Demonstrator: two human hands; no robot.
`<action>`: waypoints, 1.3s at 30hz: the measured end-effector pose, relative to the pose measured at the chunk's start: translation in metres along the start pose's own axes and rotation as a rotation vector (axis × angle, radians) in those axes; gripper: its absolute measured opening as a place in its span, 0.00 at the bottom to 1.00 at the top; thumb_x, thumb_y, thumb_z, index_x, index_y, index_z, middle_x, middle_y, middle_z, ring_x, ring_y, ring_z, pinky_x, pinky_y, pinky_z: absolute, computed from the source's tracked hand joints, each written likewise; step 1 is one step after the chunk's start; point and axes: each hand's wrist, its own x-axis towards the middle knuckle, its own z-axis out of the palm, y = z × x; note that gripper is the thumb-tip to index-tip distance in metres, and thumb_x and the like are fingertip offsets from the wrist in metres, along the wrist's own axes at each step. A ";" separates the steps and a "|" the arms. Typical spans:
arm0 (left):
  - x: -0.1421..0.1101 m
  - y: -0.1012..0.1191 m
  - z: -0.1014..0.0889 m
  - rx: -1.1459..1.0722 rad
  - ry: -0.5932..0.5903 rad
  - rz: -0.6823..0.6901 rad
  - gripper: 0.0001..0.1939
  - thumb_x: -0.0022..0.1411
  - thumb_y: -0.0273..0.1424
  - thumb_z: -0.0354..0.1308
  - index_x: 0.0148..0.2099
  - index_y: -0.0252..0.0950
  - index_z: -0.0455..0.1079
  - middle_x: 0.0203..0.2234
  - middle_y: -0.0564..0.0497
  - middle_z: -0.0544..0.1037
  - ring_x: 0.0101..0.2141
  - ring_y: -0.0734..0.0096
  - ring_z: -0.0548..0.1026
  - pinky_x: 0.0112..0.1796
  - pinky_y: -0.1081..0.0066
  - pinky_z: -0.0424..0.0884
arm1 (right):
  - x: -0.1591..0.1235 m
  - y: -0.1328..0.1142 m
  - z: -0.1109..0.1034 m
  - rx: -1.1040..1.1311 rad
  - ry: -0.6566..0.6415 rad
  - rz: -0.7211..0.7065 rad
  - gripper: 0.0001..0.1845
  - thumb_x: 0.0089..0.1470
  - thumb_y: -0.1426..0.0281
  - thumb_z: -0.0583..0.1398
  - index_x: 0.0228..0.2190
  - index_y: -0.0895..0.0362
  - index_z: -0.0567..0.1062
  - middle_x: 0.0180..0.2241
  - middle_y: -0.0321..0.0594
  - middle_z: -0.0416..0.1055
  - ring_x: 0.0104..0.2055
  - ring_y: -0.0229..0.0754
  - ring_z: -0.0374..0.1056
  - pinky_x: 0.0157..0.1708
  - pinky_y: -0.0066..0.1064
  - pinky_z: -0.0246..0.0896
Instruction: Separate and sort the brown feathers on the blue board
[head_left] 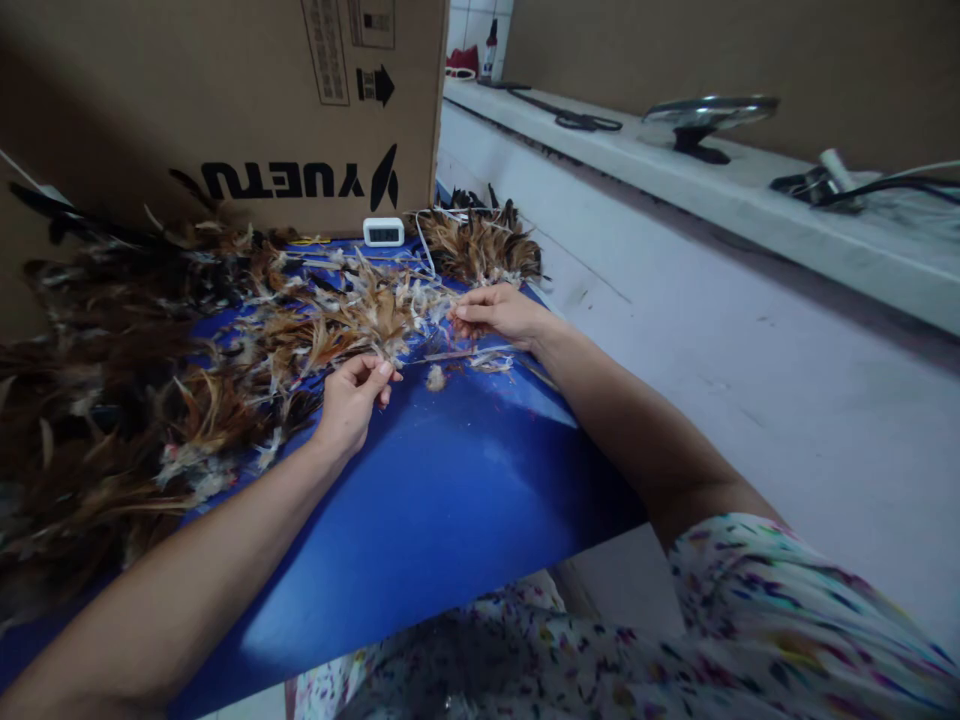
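My left hand (356, 393) is closed in a pinch, thumb against index finger. The downy base of a brown feather (384, 325) meets its fingertips. To the right and slightly farther off, my right hand (499, 312) has its fingers curled together and pointing left, low over the loose feathers. Whatever lies between those fingers is too small to make out. Below the hands, a thin stick (450, 355) and a small tuft of down (436, 378) rest on the blue tabletop (420, 480).
Loose brown and black feathers (202, 400) cover the table's left side. Behind my right hand stands a feather bundle (480, 240). A white digital timer (383, 232) sits before a big cardboard box (247, 90). Along the right runs a wall with a ledge (630, 150) holding a glass lid (712, 110) and cables.
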 end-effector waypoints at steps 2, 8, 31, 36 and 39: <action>0.000 -0.001 0.000 -0.013 -0.001 -0.003 0.15 0.46 0.37 0.68 0.28 0.33 0.68 0.22 0.52 0.75 0.16 0.82 0.63 0.17 0.78 0.59 | 0.001 -0.001 0.001 0.006 0.032 -0.018 0.04 0.51 0.73 0.64 0.26 0.60 0.77 0.23 0.37 0.74 0.23 0.30 0.68 0.23 0.20 0.62; 0.000 -0.002 -0.001 -0.014 -0.008 0.009 0.13 0.48 0.36 0.67 0.28 0.33 0.68 0.22 0.52 0.75 0.16 0.82 0.63 0.18 0.78 0.60 | -0.002 -0.008 0.002 -0.067 0.126 -0.050 0.06 0.50 0.72 0.65 0.24 0.60 0.75 0.22 0.37 0.74 0.22 0.30 0.67 0.21 0.20 0.61; -0.015 0.001 0.005 -0.041 -0.107 -0.057 0.15 0.47 0.37 0.69 0.27 0.34 0.67 0.19 0.53 0.73 0.17 0.79 0.67 0.18 0.77 0.62 | -0.059 -0.005 0.047 -0.164 -0.084 0.023 0.03 0.46 0.76 0.65 0.26 0.61 0.75 0.18 0.33 0.71 0.17 0.28 0.61 0.18 0.20 0.58; -0.026 0.004 0.010 0.008 -0.157 -0.088 0.15 0.46 0.39 0.69 0.27 0.34 0.69 0.15 0.54 0.71 0.18 0.76 0.69 0.19 0.77 0.63 | -0.067 -0.001 0.060 -0.190 -0.086 0.076 0.04 0.47 0.77 0.64 0.24 0.61 0.74 0.15 0.31 0.68 0.14 0.26 0.58 0.14 0.19 0.53; -0.028 0.004 0.011 0.045 -0.170 -0.069 0.15 0.47 0.39 0.69 0.27 0.34 0.70 0.16 0.53 0.72 0.17 0.77 0.69 0.19 0.77 0.63 | -0.069 0.001 0.065 -0.219 -0.106 0.105 0.05 0.47 0.77 0.65 0.22 0.61 0.73 0.14 0.31 0.66 0.13 0.27 0.57 0.13 0.20 0.51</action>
